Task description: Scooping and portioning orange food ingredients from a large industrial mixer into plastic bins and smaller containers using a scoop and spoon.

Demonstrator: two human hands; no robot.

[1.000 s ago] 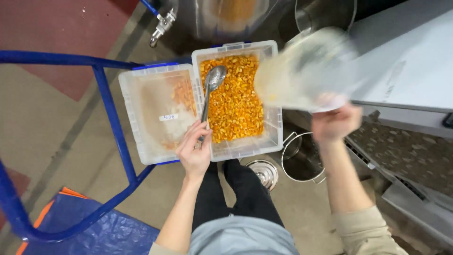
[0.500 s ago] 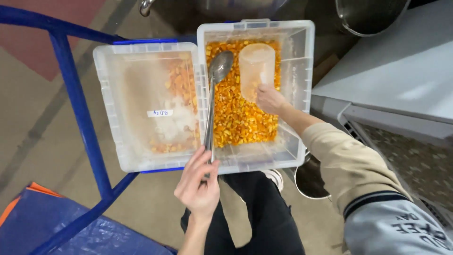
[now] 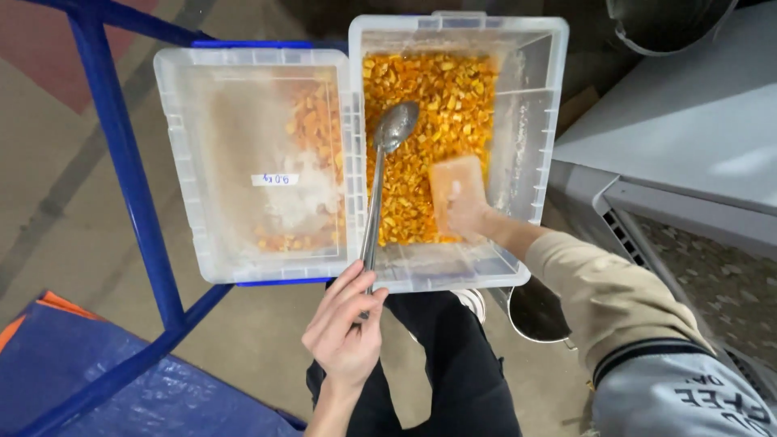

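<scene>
Head view, looking straight down: at the far left a blue tarp [image 3: 81, 372] lies on the floor, and a blue metal frame [image 3: 121, 162] runs up past it. Next comes the clear plastic lid [image 3: 251, 162], lying flat and open beside its box, smeared with white residue and a scatter of orange pieces, with a small white label near its middle. Just below its right corner is the left hand [image 3: 346, 328], grip pinched shut on the end of the long metal spoon [image 3: 379, 186], whose handle crosses the box wall and whose bowl rests on the orange pile. Moving right, the clear plastic box [image 3: 538, 105] holds the chopped orange pieces [image 3: 429, 105], heaped toward its far end. The right hand [image 3: 469, 214] is down inside the box, grip wrapped around a translucent plastic cup [image 3: 457, 182] pressed into the pieces. Further right, a grey metal counter [image 3: 688, 129] borders the box, with a round metal pot [image 3: 538, 311] on the floor below.
</scene>
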